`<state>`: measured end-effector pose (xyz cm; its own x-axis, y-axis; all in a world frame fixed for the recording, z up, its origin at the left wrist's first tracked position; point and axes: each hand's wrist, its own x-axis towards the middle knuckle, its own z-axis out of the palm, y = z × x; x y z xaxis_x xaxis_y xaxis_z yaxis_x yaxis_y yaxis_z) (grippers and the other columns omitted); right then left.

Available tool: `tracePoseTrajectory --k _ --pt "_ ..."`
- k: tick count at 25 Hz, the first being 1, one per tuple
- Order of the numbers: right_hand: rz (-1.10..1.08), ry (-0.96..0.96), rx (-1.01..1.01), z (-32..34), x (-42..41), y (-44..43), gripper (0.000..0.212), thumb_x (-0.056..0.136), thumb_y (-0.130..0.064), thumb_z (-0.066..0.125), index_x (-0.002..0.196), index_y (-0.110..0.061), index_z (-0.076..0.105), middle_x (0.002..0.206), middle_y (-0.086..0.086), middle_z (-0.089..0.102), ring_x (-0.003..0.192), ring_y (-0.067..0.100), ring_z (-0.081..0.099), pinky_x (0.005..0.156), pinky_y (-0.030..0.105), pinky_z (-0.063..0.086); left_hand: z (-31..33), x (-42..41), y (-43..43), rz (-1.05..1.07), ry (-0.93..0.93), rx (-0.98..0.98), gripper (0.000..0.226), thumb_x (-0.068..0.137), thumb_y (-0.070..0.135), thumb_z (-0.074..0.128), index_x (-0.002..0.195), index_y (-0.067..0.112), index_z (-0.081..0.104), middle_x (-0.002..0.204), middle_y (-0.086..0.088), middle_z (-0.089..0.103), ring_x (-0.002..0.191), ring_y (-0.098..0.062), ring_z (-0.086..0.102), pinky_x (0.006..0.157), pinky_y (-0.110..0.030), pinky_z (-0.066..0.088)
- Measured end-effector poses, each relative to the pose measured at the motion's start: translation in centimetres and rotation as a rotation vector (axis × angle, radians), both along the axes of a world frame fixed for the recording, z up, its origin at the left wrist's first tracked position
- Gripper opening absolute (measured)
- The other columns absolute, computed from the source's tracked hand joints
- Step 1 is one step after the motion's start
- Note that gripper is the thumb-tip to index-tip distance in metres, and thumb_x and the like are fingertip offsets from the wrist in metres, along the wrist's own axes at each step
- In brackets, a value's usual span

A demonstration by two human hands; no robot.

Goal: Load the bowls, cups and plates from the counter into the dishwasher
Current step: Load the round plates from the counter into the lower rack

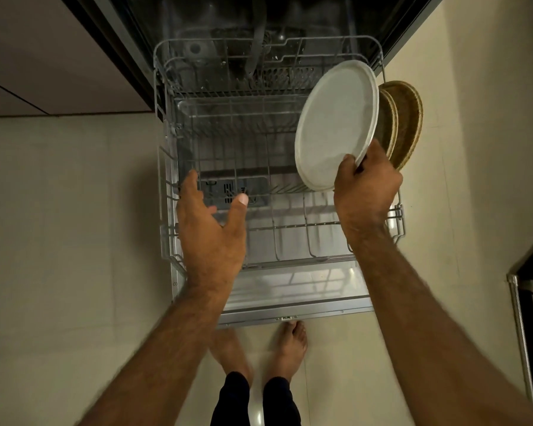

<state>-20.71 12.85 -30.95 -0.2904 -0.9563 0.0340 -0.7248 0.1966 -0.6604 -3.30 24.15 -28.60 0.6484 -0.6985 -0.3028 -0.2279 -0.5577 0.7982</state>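
Over rack [290, 226] right side: gripping white plate [336, 124] by lower edge with right hand [366, 182], tilted on edge, just beside two brown plates [408, 124] at rack's right edge. Holding left hand [210, 229] spread, empty, above rack's left. Could knock brown plates or miss slot and topple, given one-edge pinch. Hard to see prongs below; probably not seated yet.

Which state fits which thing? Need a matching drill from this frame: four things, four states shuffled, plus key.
Things:
1. white plate
2. brown plates
3. left hand
4. dishwasher rack

States:
A. open, holding nothing
B. pulled out over the lowered door
C. gripped at its lower edge by the right hand
D. right behind the white plate

Pairs: 1-C, 2-D, 3-A, 4-B
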Motion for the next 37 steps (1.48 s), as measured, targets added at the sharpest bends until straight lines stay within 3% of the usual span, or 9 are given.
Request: tracePoseTrajectory --k 4,8,12,15,17,22,29,34,37 --pt "0.025 0.078 0.037 -1.6 0.9 -1.0 0.04 0.099 -0.022 0.055 0.138 -0.013 0.056 0.119 0.007 0.07 0.103 0.022 0.069 0.089 0.042 0.06 -0.1 0.0 -0.2 -0.015 -0.004 -0.007 0.08 0.093 0.042 0.072 0.159 0.02 0.033 0.154 -0.006 0.045 0.117 -0.013 0.06 0.088 -0.023 0.049" --pt "0.027 0.053 0.024 -2.0 1.6 -0.8 0.042 0.1 -0.018 0.055 0.142 -0.01 0.053 0.123 0.01 0.068 0.109 0.025 0.067 0.095 0.038 0.053 -0.3 -0.1 -0.2 -0.038 -0.007 -0.007 0.078 0.093 0.043 0.071 0.158 0.02 0.034 0.154 -0.005 0.046 0.113 -0.012 0.061 0.081 -0.011 0.045" --pt "-0.013 0.052 0.039 -2.7 1.3 0.0 0.044 0.1 -0.018 0.056 0.144 -0.014 0.052 0.125 0.01 0.067 0.113 0.027 0.066 0.096 0.045 0.055 -0.1 -0.3 0.2 -0.05 0.004 -0.01 0.076 0.094 0.044 0.07 0.158 0.021 0.034 0.155 -0.004 0.044 0.112 -0.012 0.061 0.091 -0.033 0.058" --pt "-0.005 0.022 0.02 -2.7 1.5 -0.2 0.042 0.101 -0.019 0.055 0.143 -0.013 0.053 0.126 0.007 0.067 0.112 0.018 0.064 0.096 0.037 0.054 -0.1 -0.5 0.5 -0.051 -0.002 -0.003 0.075 0.095 0.045 0.069 0.158 0.022 0.035 0.154 -0.002 0.045 0.111 -0.011 0.062 0.093 -0.043 0.059" --pt "0.041 0.042 0.041 -2.9 1.8 -0.5 0.042 0.102 -0.019 0.054 0.143 -0.013 0.052 0.127 0.008 0.066 0.11 0.014 0.063 0.094 0.031 0.052 -0.2 -0.7 0.8 -0.06 0.0 0.002 0.075 0.095 0.046 0.068 0.157 0.021 0.035 0.153 -0.002 0.045 0.11 -0.01 0.062 0.094 -0.045 0.059" --pt "0.043 0.071 0.223 -4.5 1.9 -0.2 0.037 0.101 -0.024 0.059 0.135 -0.01 0.056 0.123 0.013 0.067 0.111 0.03 0.067 0.09 0.044 0.059 0.0 -1.4 1.1 -0.08 -0.016 0.007 0.074 0.095 0.046 0.068 0.157 0.021 0.036 0.149 -0.002 0.047 0.108 -0.01 0.062 0.093 -0.041 0.059" --pt "0.026 -0.015 0.275 -4.7 0.4 0.9 0.037 0.095 -0.034 0.067 0.122 -0.01 0.061 0.112 0.007 0.073 0.103 0.024 0.07 0.084 0.031 0.057 0.1 -1.6 1.7 -0.093 -0.011 -0.007 0.073 0.095 0.048 0.067 0.157 0.022 0.037 0.149 -0.002 0.046 0.11 -0.011 0.062 0.095 -0.044 0.058" --pt "0.043 0.016 0.163 -2.4 -0.3 2.8 0.039 0.098 -0.042 0.06 0.123 -0.012 0.061 0.097 0.0 0.074 0.089 0.017 0.071 0.079 0.041 0.063 0.9 -1.5 2.2 -0.118 -0.049 -0.008 0.073 0.097 0.047 0.065 0.158 0.023 0.035 0.155 -0.001 0.046 0.128 -0.016 0.056 0.105 -0.048 0.052" --pt "0.161 0.082 0.109 0.4 -0.3 4.3 0.039 0.099 -0.045 0.059 0.123 -0.014 0.065 0.107 0.003 0.074 0.096 0.019 0.07 0.082 0.043 0.062 3.0 -1.1 1.9 -0.223 -0.132 -0.037 0.075 0.099 0.047 0.062 0.161 0.023 0.029 0.164 0.0 0.036 0.149 -0.015 0.035 0.119 -0.04 0.035"
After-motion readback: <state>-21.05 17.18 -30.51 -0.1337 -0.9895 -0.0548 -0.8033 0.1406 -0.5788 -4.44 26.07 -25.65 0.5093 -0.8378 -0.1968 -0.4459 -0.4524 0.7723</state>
